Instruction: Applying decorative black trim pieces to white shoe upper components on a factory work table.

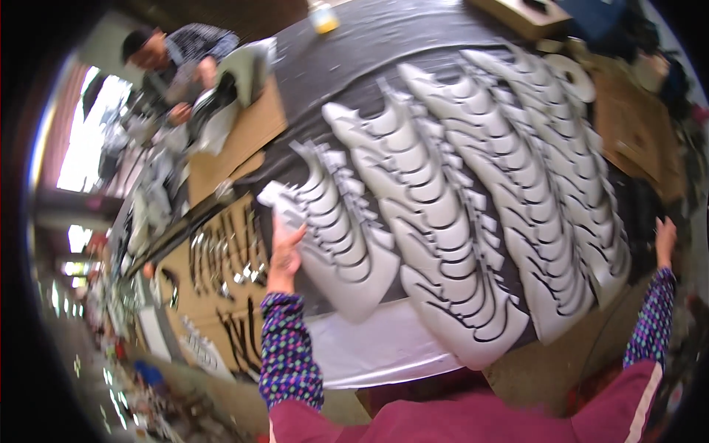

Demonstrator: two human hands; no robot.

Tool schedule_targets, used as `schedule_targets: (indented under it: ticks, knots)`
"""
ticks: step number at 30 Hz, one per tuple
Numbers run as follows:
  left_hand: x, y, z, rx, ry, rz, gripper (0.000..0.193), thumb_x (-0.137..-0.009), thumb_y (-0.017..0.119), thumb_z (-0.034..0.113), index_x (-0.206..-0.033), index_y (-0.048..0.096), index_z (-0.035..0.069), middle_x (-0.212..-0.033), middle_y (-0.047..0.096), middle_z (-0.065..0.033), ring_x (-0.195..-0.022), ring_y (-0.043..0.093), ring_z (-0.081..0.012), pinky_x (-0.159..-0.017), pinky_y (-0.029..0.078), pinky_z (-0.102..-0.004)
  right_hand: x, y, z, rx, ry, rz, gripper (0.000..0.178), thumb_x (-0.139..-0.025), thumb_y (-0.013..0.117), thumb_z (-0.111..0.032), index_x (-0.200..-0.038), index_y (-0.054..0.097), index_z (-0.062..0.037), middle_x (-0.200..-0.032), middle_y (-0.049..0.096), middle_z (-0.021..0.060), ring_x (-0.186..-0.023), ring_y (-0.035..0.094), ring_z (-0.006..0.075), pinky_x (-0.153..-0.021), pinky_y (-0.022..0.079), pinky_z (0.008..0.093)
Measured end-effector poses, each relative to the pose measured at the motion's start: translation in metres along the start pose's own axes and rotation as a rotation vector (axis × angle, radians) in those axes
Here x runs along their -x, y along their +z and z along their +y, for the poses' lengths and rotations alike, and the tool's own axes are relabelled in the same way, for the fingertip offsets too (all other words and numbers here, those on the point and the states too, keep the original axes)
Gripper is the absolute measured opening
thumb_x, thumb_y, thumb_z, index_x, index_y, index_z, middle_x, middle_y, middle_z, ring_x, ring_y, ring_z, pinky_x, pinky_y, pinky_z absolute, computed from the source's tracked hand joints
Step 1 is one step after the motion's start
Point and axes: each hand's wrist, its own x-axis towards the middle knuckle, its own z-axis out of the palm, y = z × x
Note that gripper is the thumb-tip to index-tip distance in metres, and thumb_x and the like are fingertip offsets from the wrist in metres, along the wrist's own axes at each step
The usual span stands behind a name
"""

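Note:
My left hand (284,255) is at the left edge of the shortest row of white, curved molded panels (354,292). Its thumb points right, and the fingers close on the corner of the nearest panel, partly hidden by it. The panels in this row overlap one another, each with a U-shaped cut-out. Far to the right, my right hand (666,240) reaches forward beside a dark object (644,210) at the table's edge. Its fingers are apart and I see nothing in them. Longer rows of the same panels (436,199) lie between my hands.
A person (177,63) works at the far left beside a brown board (258,122). Dark strips (240,332) lie on cardboard at the left. A white tape roll (574,77) and brown cardboard (628,133) are at the right; a yellow-bottomed container (323,18) stands at the back.

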Motion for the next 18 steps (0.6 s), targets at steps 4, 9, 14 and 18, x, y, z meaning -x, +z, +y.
schedule_targets:
  ticks: [4,9,14,18]
  knots:
    - [0.024,-0.012,0.016,-0.113,0.092,0.232,0.086,-0.083,0.07,-0.005,-0.153,0.02,0.005,-0.141,0.045,-0.0072,-0.124,0.048,-0.0176,-0.106,0.039,-0.0315,-0.018,0.085,-0.012,-0.015,-0.189,0.102,0.031,-0.1,0.05,-0.022,-0.121,0.052,0.0007,-0.112,0.058,0.0234,-0.103,0.057,0.0396,-0.088,0.047,0.0457]
    - [0.026,0.005,0.026,-0.063,0.116,0.23,0.085,-0.081,0.068,-0.009,-0.152,0.024,0.006,-0.14,0.046,-0.0058,-0.124,0.048,-0.018,-0.106,0.039,-0.0323,-0.036,0.076,0.013,0.352,-0.25,0.2,0.036,-0.099,0.048,-0.018,-0.13,0.046,0.0001,-0.122,0.057,0.0184,-0.111,0.056,0.0335,-0.094,0.047,0.0391]
    - [0.03,0.023,0.055,-0.134,0.114,0.263,0.084,-0.08,0.068,-0.01,-0.151,0.027,0.004,-0.139,0.048,-0.0074,-0.123,0.049,-0.0177,-0.106,0.039,-0.031,-0.011,0.06,-0.041,0.533,-0.224,-0.013,0.045,-0.088,0.061,-0.011,-0.129,0.047,-0.0003,-0.125,0.055,0.0135,-0.117,0.054,0.0275,-0.098,0.046,0.0365]
    - [0.041,0.017,0.087,-0.136,0.169,0.257,0.079,-0.08,0.07,-0.008,-0.148,0.032,0.002,-0.133,0.054,-0.0082,-0.117,0.053,-0.0187,-0.103,0.042,-0.0317,-0.028,0.012,-0.06,0.429,-0.148,-0.033,0.054,-0.083,0.069,-0.009,-0.13,0.044,-0.0014,-0.125,0.054,0.0131,-0.118,0.053,0.0279,-0.098,0.046,0.0356]
